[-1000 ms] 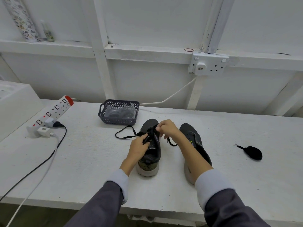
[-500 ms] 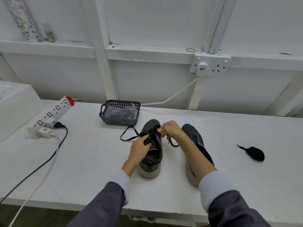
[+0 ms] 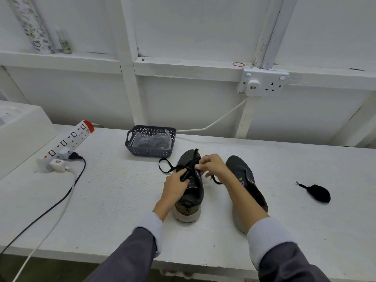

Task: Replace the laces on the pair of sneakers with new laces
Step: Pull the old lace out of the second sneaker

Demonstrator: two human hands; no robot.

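Limp, light lace (image 3: 169, 170) (best taken near end); left hand (image 3: 175, 187), right hand (image 3: 213, 165) fingers pinch it over sneaker (image 3: 193, 197).

dark grey sneakers (image 3: 191, 192), black lace (image 3: 165, 167), grey lattice-patterned basket (image 3: 149, 152), white table (image 3: 114, 196)

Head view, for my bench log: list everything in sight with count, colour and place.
sneakers: 2, dark grey, mid-table
lace: 1, black, in the left sneaker, loop trailing left
lace bundle: 1, black, table right
basket: 1, dark grey, behind the sneakers
power strip: 1, white with red end, table left
cables: 2, black and white, table left
wall socket: 1, white, wall right
rubber band: 1, red, ledge by socket
table: 1, white
hands: 2, left hand and right hand pinch the lace
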